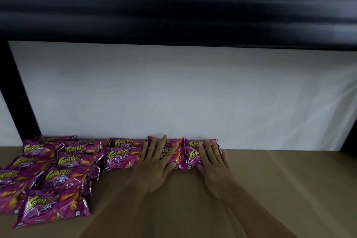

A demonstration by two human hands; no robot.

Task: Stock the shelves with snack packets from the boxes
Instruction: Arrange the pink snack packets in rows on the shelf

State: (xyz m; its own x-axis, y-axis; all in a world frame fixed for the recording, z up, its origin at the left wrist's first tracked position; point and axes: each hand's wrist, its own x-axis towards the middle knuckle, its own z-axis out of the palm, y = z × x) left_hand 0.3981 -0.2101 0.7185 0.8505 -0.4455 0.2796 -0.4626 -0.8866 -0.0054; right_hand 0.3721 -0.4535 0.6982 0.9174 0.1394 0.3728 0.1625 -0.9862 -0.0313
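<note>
Purple foil under both palms: left hand (157, 157) lies flat w/ fingers straight and spread on a purple packet stack (173, 155) at the back of the shelf, right hand (211, 157) flat the same way, fingers straight and slightly apart, on the end stack (195, 152) just beside it. Neither hand curls round anything; they press, not grip. Packets sit directly under and ahead of the fingertips, hard up vs. the white back panel (183, 92), long axes running left-right along the wall. Right hand is nearer the row's open end, so any squaring-up or next placement prob. falls to that side, where the brown shelf board (280, 179) lies bare to the right. Outward to the left: another stack (121, 155) continues the back row, then a looser overlapping pile of packets (50, 176) spreads toward the front edge, some tilted, not yet lined up. Black upright post (19, 98) bounds the far left; dark upper shelf (173, 6) overhangs, blurred. No boxes in view. Nothing blocks the hands; wall stops further push back.
</note>
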